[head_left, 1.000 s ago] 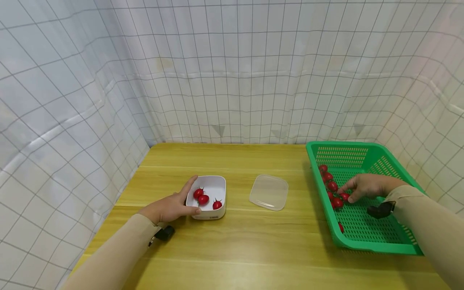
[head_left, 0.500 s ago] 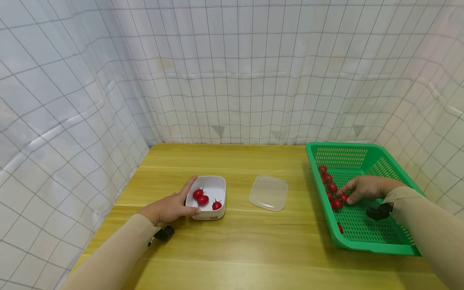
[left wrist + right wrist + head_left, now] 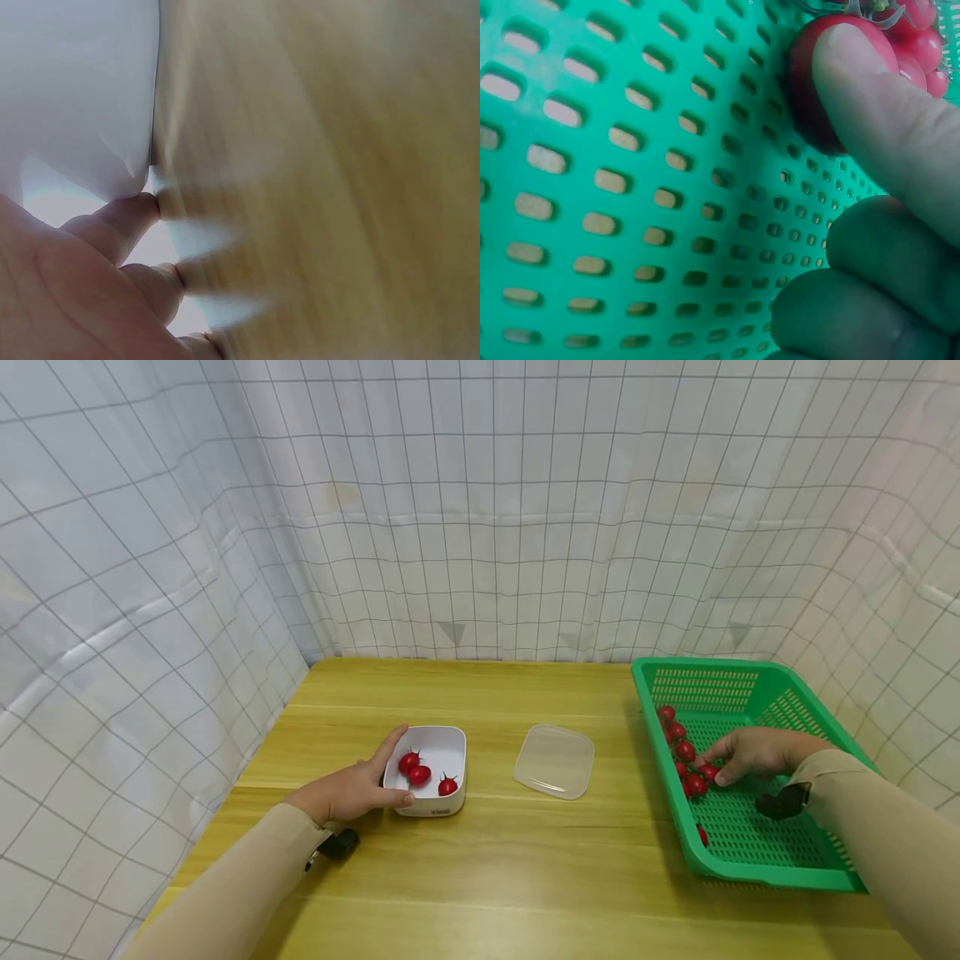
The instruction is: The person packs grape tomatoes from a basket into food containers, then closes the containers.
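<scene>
In the head view, my left hand holds the left side of a small white square container, with the thumb along its near side and the index finger at its far left corner. Three cherry tomatoes lie inside it. The left wrist view has fingertips touching the container's lower edge. My right hand is down inside a green plastic basket and pinches a cherry tomato. Its thumb presses on that tomato's side in the right wrist view; the opposing fingertip is hidden.
Several more cherry tomatoes line the basket's left wall, and a single tomato lies nearer the front. A translucent square lid rests between container and basket on the wooden table. White gridded curtains surround the table.
</scene>
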### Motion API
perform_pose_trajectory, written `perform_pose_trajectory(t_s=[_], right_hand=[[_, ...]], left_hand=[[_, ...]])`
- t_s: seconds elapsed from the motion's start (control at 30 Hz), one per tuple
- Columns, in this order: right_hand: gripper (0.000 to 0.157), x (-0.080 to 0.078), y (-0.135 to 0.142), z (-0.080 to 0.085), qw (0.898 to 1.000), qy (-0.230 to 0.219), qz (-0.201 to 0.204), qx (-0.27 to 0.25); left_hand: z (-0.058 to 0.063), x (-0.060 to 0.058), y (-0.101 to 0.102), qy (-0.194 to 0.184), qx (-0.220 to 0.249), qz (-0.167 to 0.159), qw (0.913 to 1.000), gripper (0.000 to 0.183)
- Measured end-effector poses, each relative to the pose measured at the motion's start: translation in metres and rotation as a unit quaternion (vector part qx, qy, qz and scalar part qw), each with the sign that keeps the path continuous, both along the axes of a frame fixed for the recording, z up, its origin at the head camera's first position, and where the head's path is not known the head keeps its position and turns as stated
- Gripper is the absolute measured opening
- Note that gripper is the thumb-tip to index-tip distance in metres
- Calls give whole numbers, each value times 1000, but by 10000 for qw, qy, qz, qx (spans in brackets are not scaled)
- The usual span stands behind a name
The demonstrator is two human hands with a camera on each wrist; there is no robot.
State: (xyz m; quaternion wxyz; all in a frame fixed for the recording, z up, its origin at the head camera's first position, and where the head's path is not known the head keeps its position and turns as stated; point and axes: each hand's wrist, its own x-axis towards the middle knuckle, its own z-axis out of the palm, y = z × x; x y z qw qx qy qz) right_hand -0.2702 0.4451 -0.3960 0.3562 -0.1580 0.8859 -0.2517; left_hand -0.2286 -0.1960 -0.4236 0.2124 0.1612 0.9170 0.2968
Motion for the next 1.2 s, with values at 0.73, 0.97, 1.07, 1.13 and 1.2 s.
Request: perform_pose_trajectory(t_s=[0.73,0.97,1.07,1.13,1.2], right_hand=[[53,2,-3,0,9999,-44,-96,-35],[52,2,-3,0,9999,-16,-99,-29],[52,2,-3,1,9998,-83,-186,-37],[52,3,-3,1,9998,-58,-176,-35],[52,2,-2,0,9997,-74,-220,-98]], left_hand=[[2,2,0,-69,39,34,10000,116],[1,2,0,-36,13,51,10000,115],[2,2,1,-44,-2,43,10000,115],[2,2,1,-73,-3,54,10000,115],[3,2,1,-77,3,67,9999,115]])
